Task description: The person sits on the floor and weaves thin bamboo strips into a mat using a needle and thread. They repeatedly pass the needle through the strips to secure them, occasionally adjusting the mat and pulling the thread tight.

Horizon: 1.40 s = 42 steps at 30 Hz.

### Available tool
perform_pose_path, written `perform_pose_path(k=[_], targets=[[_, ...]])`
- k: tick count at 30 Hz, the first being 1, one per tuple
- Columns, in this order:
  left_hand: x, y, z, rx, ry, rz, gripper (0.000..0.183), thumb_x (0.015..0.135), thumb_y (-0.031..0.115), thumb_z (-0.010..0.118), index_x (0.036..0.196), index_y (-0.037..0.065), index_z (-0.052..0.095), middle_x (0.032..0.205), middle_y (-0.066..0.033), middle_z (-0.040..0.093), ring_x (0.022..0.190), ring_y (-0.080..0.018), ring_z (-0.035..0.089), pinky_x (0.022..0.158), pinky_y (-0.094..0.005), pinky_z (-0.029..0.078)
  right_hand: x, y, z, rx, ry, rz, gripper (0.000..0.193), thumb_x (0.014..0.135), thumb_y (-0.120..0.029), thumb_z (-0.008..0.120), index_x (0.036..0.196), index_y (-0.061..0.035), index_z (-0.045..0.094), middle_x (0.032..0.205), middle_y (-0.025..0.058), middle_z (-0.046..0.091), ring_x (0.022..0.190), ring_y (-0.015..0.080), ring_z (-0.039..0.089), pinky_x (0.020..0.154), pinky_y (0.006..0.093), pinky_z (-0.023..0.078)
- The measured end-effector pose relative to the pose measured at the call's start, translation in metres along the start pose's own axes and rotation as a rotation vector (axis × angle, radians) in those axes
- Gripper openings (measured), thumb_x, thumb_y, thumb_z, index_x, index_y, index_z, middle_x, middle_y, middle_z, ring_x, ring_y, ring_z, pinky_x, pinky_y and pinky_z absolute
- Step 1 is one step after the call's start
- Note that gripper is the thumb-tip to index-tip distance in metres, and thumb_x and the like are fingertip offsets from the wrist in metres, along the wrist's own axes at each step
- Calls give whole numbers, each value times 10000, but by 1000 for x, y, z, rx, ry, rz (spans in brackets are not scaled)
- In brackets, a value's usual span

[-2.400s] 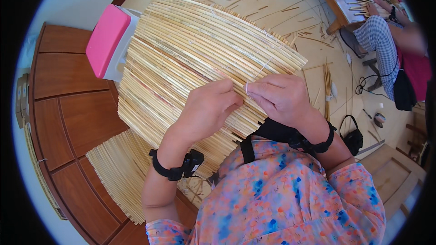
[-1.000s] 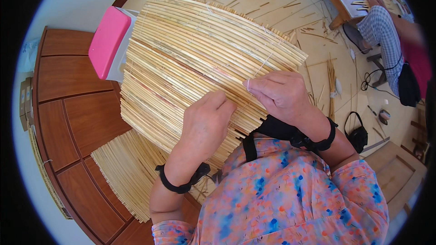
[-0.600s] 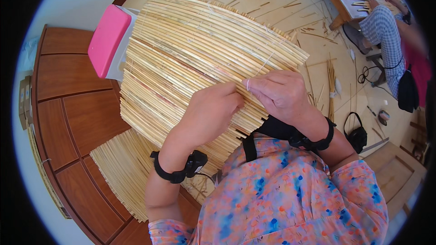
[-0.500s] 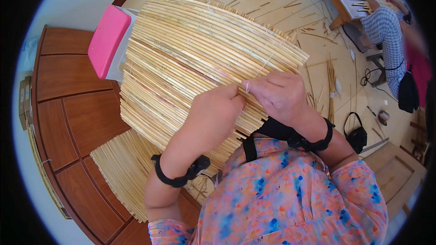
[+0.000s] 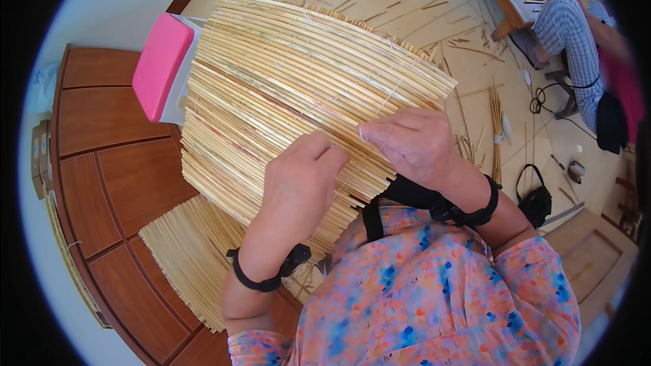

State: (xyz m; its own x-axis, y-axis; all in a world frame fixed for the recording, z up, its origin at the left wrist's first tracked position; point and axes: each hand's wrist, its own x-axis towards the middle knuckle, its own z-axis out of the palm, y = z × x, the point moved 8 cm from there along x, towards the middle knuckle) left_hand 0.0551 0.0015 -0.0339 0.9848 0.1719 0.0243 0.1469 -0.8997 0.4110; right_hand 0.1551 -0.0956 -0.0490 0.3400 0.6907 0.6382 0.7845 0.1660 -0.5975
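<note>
A mat of pale reed sticks (image 5: 271, 74), tied in rows with thin white thread, slants across in front of me. Over its near right part, my right hand (image 5: 415, 141) pinches a bit of white thread (image 5: 363, 134) between thumb and forefinger. My left hand (image 5: 298, 179) is closed just above the sticks to the left, its thumb and fingers pressed together. Whatever lies between those fingertips is hidden or too thin to make out. A small gap separates the two hands.
A second reed mat (image 5: 193, 251) lies at lower left against brown wooden panels (image 5: 132, 115). A pink-topped stool (image 5: 163, 64) stands at far left. Loose sticks, a stick bundle (image 5: 496, 132) and a black bag (image 5: 535, 202) lie on the floor. Another person (image 5: 566, 34) sits by a table (image 5: 498, 0).
My left hand has drawn away to the left and slightly down from my right hand. The right hand has barely moved and keeps its pinch.
</note>
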Motion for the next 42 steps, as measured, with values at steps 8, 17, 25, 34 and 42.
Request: perform_pose_path(k=[8, 17, 25, 34, 42], targets=[[8, 6, 7, 50, 28, 47, 83, 789, 42, 705, 869, 54, 685, 834, -81, 605, 778, -275, 638, 623, -370, 525, 0, -3, -2, -45, -7, 5, 174, 748, -16, 779, 914, -62, 750, 777, 84, 716, 641, 230, 688, 547, 326, 547], [17, 8, 18, 34, -79, 132, 90, 760, 36, 617, 847, 11, 616, 832, -114, 543, 817, -300, 619, 655, -390, 529, 0, 0, -2, -30, -11, -3, 181, 740, -13, 782, 914, -50, 748, 796, 88, 725, 656, 229, 697, 568, 321, 561], [21, 27, 22, 112, -200, -58, 160, 717, 10, 644, 876, -14, 636, 886, -164, 599, 843, -347, 651, 679, -424, 551, 0, 1, 0, -18, 4, -7, 254, 686, 2, 783, 931, -53, 744, 800, 89, 725, 656, 237, 696, 566, 324, 558], [19, 10, 21, 131, -232, -56, 102, 794, 52, 615, 879, 18, 660, 922, -124, 627, 880, -325, 655, 713, -415, 556, 1, 3, 0, -27, -88, 16, 205, 722, -22, 760, 924, -48, 733, 783, 92, 716, 662, 250, 696, 565, 337, 554], [26, 1, 31, -118, -241, 92, 146, 870, 92, 622, 966, 20, 704, 934, -147, 618, 895, -338, 646, 753, -428, 540, -2, 4, -2, -11, -20, -32, 186, 721, -51, 725, 907, -63, 721, 779, 74, 711, 652, 236, 687, 557, 326, 550]])
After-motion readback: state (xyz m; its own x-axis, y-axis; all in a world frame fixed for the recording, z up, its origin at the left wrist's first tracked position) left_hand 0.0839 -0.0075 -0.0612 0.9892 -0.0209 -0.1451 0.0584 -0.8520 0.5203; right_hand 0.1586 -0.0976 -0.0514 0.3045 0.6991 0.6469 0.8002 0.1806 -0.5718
